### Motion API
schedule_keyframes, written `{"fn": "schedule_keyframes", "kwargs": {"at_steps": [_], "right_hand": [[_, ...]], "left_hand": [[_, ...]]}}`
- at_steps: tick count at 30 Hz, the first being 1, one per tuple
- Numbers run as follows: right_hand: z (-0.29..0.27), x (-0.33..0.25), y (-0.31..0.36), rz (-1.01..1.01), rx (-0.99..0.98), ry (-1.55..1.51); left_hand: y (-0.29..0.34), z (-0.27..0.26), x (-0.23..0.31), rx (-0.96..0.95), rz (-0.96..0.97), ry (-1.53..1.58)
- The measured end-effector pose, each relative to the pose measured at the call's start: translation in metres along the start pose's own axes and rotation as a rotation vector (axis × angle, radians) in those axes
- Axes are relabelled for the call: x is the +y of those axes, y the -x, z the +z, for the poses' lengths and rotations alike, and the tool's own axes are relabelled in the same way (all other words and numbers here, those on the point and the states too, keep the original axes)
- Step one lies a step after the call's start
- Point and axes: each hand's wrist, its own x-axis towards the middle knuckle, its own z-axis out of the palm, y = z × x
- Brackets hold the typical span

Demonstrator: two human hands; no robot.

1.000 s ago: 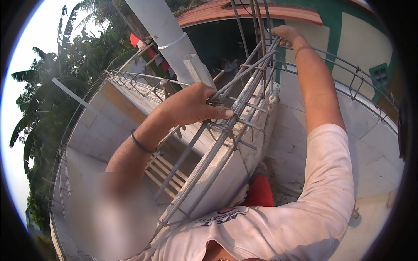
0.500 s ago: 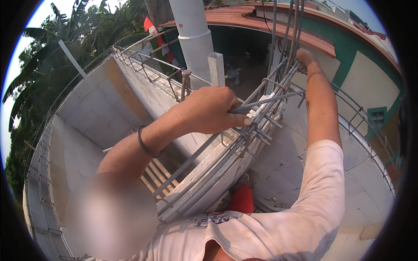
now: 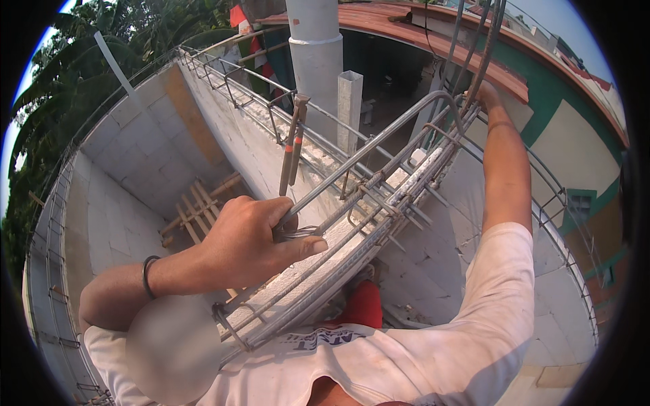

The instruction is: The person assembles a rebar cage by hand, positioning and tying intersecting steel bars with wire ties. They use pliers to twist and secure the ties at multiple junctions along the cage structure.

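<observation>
Left grip [image 3: 254,233] clamps a bent bar [image 3: 338,174]; upright rods [image 3: 485,54] partly screen the right grip [image 3: 486,93], its hold I cannot tell; red-banded tool [image 3: 290,143] nearby.

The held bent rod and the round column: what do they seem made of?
Bent rod: probably steel, smooth grey, given its metallic sheen and hooked bend. Round column: painted concrete or plastic, perhaps; its smooth, pale surface leaves this open.

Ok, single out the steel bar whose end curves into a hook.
The steel bar gripped in the left hand; its far end bends round near the right hand, while the upright bars there look straight.
</observation>
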Motion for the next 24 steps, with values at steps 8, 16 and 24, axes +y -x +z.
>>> {"fn": "schedule_keyframes", "kwargs": {"at_steps": [8, 16, 24], "right_hand": [[-0.013, -0.047, 0.016, 0.050, -0.028, 0.494], [-0.019, -0.065, 0.050, 0.122, 0.093, 0.575], [-0.029, -0.095, 0.060, 0.144, 0.146, 0.529]], "left_hand": [[-0.004, 0.012, 0.006, 0.027, -0.010, 0.109], [-0.009, 0.018, 0.002, 0.000, -0.022, 0.223], [-0.006, 0.016, 0.002, -0.036, -0.098, 0.275]]}}
